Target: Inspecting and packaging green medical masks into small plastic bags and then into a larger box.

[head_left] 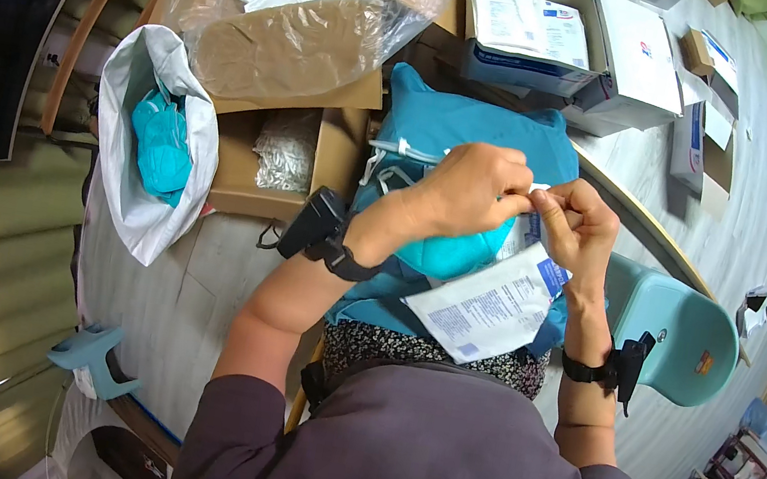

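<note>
Fingers [564, 224] of left hand [468, 188] and right hand [581, 222] pinch a small, unclear white piece [539, 188], best handled gently, above the turquoise mask [450, 255] and printed packet [485, 302] over the lap [358, 345].

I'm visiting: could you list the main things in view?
Sack: one, white, left
Masks: several, teal, lap and sack
Printed packet: at least one, white, lap
Cloth: one, blue, lap
Open cartons: two, brown, upper left
Box of packets: one, white and blue, top
Closed box: one, white, top right
Small boxes: several, white, upper right
Plastic seat: one, teal, right
Stool: one, blue, lower left
Wrist devices: two, black, wrists
Hands: two, bare, above lap
</note>
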`<action>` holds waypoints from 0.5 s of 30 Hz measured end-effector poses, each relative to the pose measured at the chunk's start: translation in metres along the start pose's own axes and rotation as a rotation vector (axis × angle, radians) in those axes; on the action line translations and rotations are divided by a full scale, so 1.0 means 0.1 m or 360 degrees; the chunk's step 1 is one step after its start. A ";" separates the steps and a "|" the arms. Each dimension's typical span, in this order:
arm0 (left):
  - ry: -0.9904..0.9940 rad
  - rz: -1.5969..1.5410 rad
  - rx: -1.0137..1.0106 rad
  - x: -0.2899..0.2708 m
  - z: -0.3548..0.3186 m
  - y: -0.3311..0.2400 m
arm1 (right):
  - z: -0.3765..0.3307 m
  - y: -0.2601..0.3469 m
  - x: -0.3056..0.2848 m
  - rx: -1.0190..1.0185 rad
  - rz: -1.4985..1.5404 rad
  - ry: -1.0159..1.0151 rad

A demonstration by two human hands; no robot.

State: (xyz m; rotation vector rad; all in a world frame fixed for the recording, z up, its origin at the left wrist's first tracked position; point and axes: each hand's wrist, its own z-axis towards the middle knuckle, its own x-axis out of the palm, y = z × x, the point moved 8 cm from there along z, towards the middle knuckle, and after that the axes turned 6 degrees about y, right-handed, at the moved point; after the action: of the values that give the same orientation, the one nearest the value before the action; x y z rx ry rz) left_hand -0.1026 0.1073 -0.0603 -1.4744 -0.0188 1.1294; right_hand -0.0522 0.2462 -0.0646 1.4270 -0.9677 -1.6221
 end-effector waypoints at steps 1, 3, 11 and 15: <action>-0.0090 0.0050 0.0142 -0.02 -0.02 -0.13 | 0.02 0.03 -0.01 -0.0052 0.0079 -0.0079; -0.0247 0.0134 0.0432 0.02 -0.13 -0.50 | 0.10 -0.17 -0.12 0.0133 0.0019 -0.0231; -0.0722 -0.0483 0.0219 -0.58 -0.73 -0.63 | 0.11 -0.73 -0.79 0.0263 0.0130 -0.0436; -0.0902 -0.0646 -0.0221 -0.44 -0.83 -0.11 | 0.05 -0.31 -0.57 0.0063 0.0671 -0.0046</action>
State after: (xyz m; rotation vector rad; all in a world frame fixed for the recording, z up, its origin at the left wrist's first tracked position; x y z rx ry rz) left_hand -0.0671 0.0213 -0.0404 -1.1531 -0.7682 1.1840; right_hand -0.0539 0.3109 -0.0681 1.1312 -1.2285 -1.3188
